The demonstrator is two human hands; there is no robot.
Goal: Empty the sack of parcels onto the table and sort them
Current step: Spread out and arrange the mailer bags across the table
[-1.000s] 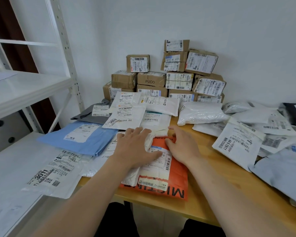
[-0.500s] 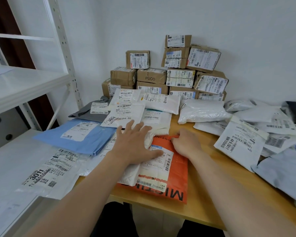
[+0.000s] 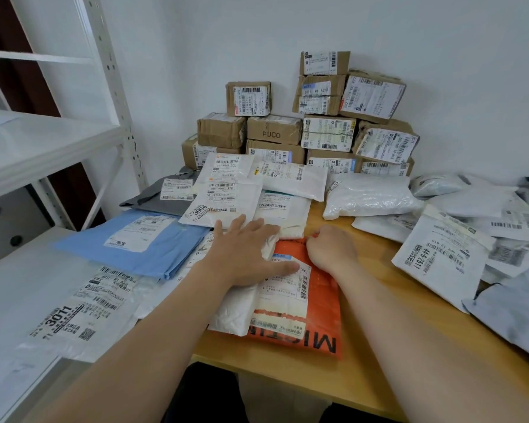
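An orange mailer (image 3: 321, 303) with a white label lies on the wooden table (image 3: 364, 361) in front of me. A white padded parcel (image 3: 235, 312) overlaps its left side. My left hand (image 3: 245, 251) lies flat with spread fingers on the white padded parcel, its thumb on the orange mailer's label. My right hand (image 3: 330, 250) is at the orange mailer's far edge, fingers curled over that edge and gripping it. Its fingertips are hidden.
Stacked cardboard boxes (image 3: 275, 129) stand at the back against the wall. Flat white mailers (image 3: 226, 193), a blue one (image 3: 135, 239) and a grey one (image 3: 153, 203) spread to the left. More white bags (image 3: 440, 257) pile at the right. A white metal shelf (image 3: 43, 138) stands at the left.
My right hand has gone from lying flat on the orange mailer to curling its fingers at the far edge. My left hand has stayed pressed on the white parcel.
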